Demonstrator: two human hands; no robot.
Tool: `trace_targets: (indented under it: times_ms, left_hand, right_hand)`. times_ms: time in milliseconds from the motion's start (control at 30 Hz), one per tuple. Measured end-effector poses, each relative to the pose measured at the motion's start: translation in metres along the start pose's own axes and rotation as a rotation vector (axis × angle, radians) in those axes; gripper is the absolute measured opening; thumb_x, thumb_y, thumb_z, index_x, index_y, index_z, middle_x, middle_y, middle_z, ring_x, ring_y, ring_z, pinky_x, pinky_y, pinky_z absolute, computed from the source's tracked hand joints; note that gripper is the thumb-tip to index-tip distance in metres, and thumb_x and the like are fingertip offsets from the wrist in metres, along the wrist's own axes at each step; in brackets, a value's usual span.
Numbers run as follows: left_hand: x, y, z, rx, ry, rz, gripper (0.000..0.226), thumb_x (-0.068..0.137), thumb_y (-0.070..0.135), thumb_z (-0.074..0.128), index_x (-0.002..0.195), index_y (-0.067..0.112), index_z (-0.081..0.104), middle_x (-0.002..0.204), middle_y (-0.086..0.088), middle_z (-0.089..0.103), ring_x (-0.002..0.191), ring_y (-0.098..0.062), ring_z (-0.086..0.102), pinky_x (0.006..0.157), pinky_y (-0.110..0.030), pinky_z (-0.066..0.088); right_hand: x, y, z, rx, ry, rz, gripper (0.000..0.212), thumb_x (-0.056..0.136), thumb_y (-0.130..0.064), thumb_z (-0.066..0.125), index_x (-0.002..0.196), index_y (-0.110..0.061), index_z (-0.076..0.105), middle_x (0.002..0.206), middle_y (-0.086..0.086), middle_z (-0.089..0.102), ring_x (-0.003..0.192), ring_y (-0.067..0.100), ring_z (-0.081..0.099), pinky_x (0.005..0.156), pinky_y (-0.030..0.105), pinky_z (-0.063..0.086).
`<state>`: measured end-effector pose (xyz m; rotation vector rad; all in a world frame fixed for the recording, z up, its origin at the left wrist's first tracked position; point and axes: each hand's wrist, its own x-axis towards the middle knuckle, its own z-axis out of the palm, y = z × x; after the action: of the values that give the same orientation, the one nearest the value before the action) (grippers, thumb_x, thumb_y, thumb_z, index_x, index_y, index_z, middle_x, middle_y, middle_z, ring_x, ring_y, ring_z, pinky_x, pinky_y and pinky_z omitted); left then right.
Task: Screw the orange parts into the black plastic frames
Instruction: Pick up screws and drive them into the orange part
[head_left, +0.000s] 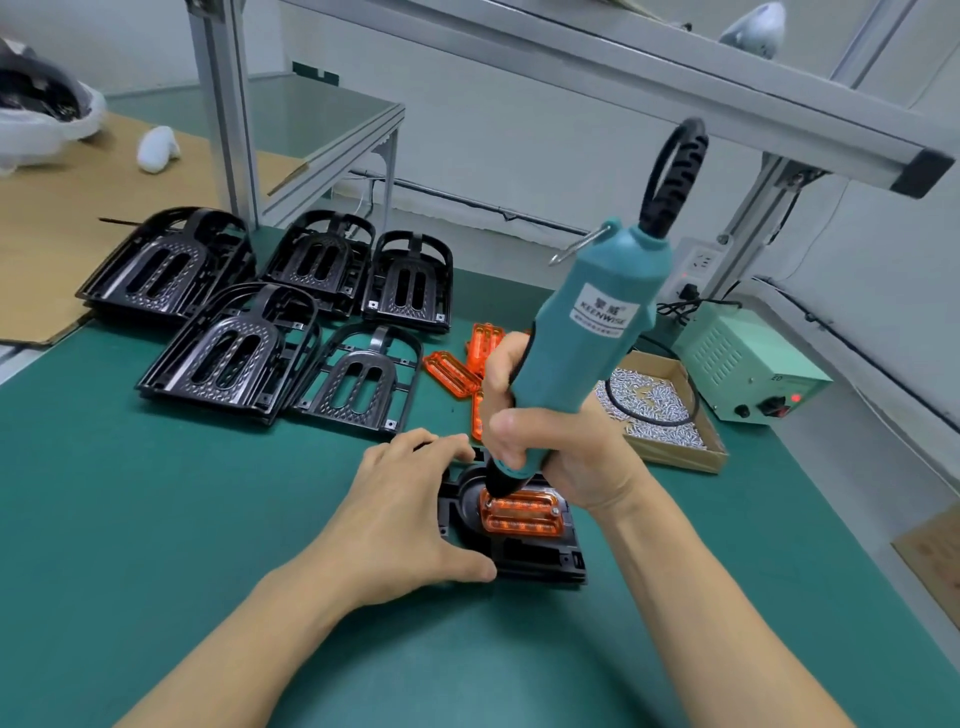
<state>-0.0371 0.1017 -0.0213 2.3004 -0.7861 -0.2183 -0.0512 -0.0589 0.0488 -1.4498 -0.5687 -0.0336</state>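
Driving a screw at the top-left corner of the orange part (522, 513), seated in the black frame (540, 558) directly under the right hand (540, 441). Right hand clenched round the lower body of the teal electric screwdriver (582, 353), nose down on that corner, tool tilted up and away to the right. Left hand (410, 514) spread flat, fingers fairly straight, pressing the frame's left edge onto the green tabletop (156, 519); grasping nothing.

Doing it well, judged: bring the driver nearer upright over the screw hole before pulling the trigger, since the present tilt risks cam-out or a crooked thread in the plastic. Keep left-hand pressure down and close to the corner so the frame cannot spin. Stop at seating; plastic bosses strip easily. Whether a screw already sits on the bit: hidden by the nose.

Counts:
- Black frames in work: one.
- Spare frame stacks (228, 353) beyond the left hand: five visible piles; depth of each unclear.
- Loose orange parts (452, 374) just beyond the right hand: about four, partly hidden behind it.
- Cardboard box of screws (670, 415) right of the right hand: one, screws too many to count.
- Power supply box (753, 369) further right: one.
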Motion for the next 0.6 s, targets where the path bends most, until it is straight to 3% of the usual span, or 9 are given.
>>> trace_targets:
  times_ms: [133,367,500,600]
  left_hand:
    - [0.0,0.0,0.0,0.006,-0.018,-0.011,0.096,0.042,0.068,0.07,0.127,0.049,0.031,0.128,0.02,0.03,0.118,-0.01,0.022,0.093,-0.028,0.033]
    - [-0.001,0.001,-0.004,-0.002,-0.049,-0.002,0.103,0.04,0.071,0.065,0.133,0.047,0.028,0.138,0.022,0.028,0.125,-0.009,0.022,0.101,-0.027,0.03]
    - [-0.001,0.001,-0.005,0.007,-0.061,-0.004,0.1,0.045,0.068,0.071,0.133,0.047,0.029,0.139,0.022,0.027,0.127,-0.01,0.021,0.103,-0.027,0.029]
    - [-0.002,0.0,-0.005,0.005,-0.056,-0.01,0.106,0.043,0.069,0.069,0.137,0.048,0.026,0.144,0.021,0.025,0.132,-0.012,0.018,0.106,-0.03,0.028]
  right_hand:
    - [0.0,-0.002,0.001,0.025,0.041,0.007,0.023,0.069,-0.002,0.061,0.087,-0.016,0.056,0.05,0.0,0.048,0.042,0.015,0.041,0.053,0.024,0.042]
    - [-0.02,-0.001,-0.002,0.237,0.619,-0.149,0.026,0.075,0.001,0.054,0.093,-0.018,0.053,0.051,-0.005,0.041,0.043,0.009,0.036,0.05,0.023,0.038]
    - [-0.03,-0.038,-0.032,0.253,0.761,-0.263,0.017,0.081,-0.009,0.054,0.09,-0.023,0.053,0.054,-0.01,0.042,0.045,0.005,0.039,0.051,0.019,0.04]
    - [-0.047,-0.059,-0.056,0.132,0.808,-0.21,0.01,0.084,-0.018,0.062,0.085,-0.026,0.056,0.057,-0.009,0.043,0.047,0.006,0.041,0.051,0.02,0.041]
